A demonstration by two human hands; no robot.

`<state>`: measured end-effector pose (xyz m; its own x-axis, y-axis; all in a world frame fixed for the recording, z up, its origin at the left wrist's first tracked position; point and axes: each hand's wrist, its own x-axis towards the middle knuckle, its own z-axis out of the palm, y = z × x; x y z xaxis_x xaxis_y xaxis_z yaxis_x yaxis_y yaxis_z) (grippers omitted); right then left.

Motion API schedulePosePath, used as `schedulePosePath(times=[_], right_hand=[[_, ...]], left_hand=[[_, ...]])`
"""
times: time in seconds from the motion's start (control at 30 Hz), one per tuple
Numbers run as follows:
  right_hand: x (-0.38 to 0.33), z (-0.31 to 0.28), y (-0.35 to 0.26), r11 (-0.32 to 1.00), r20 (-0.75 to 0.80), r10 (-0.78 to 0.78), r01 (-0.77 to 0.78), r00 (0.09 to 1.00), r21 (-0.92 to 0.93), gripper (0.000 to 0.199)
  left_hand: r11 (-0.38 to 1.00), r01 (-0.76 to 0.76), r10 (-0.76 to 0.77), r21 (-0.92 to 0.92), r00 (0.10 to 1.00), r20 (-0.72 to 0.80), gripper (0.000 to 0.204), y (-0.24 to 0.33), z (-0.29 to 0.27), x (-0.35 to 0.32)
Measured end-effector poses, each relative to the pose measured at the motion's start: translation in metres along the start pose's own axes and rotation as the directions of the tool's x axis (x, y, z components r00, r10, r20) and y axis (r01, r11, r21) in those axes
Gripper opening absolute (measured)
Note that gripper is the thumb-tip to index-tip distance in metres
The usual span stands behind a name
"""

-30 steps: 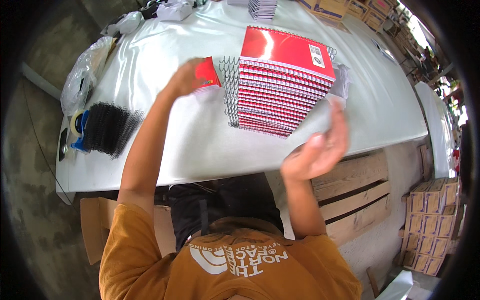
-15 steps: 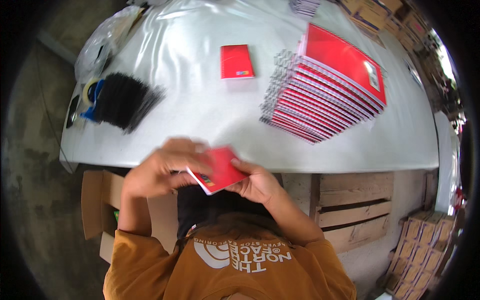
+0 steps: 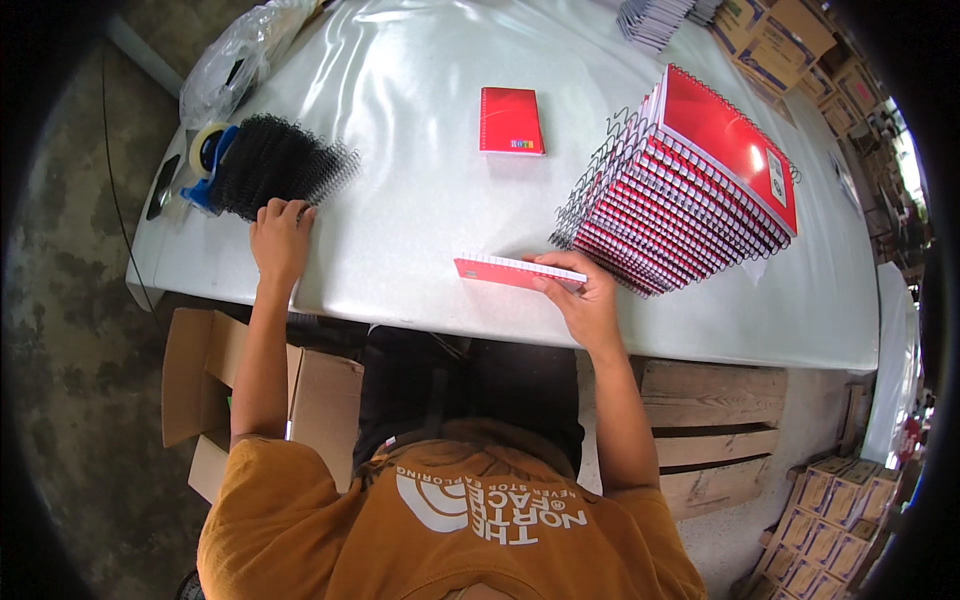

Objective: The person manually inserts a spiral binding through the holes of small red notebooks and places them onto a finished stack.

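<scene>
Right hand [image 3: 585, 300] fingers clamped on red notebook [image 3: 515, 272], left hand [image 3: 280, 238] fingers apart on black wire coils [image 3: 275, 165], cardboard box [image 3: 205, 385] below table [image 3: 420, 200]

We sat at the near edge of the surface [image 3: 420, 200]. Our left hand [image 3: 281, 232] rested on it just beside the heap of wire coils [image 3: 272, 165] at the far left, with a tape roll [image 3: 208, 150] touching the heap's left side. Our right hand [image 3: 585, 300] lay on a thin notebook [image 3: 515, 272] near the front edge. Right of that stood the stack of spiral notebooks [image 3: 685, 185], touching our fingers. A single small notebook [image 3: 511, 120] lay behind, toward the middle. Under the surface, a cardboard box [image 3: 200, 370] sat left of our legs.
</scene>
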<state>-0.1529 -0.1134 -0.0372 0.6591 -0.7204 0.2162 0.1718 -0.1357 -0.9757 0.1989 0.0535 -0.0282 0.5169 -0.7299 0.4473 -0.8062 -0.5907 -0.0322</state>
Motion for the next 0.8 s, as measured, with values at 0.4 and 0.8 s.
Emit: schedulePosePath(times=[0.4,0.8], right_hand=[[0.007,-0.01,0.009,0.995,0.143,0.01,0.005,0.99,-0.104,0.031],[0.004,-0.01,0.009,0.999,-0.067,-0.014,0.01,0.998,-0.049,0.027]], left_hand=[[-0.019,0.402,-0.056,-0.915,0.914,0.402,0.016,0.046,-0.028,0.011],[-0.185,0.399,0.147,-0.898,0.915,0.376,0.026,0.101,-0.053,0.023]])
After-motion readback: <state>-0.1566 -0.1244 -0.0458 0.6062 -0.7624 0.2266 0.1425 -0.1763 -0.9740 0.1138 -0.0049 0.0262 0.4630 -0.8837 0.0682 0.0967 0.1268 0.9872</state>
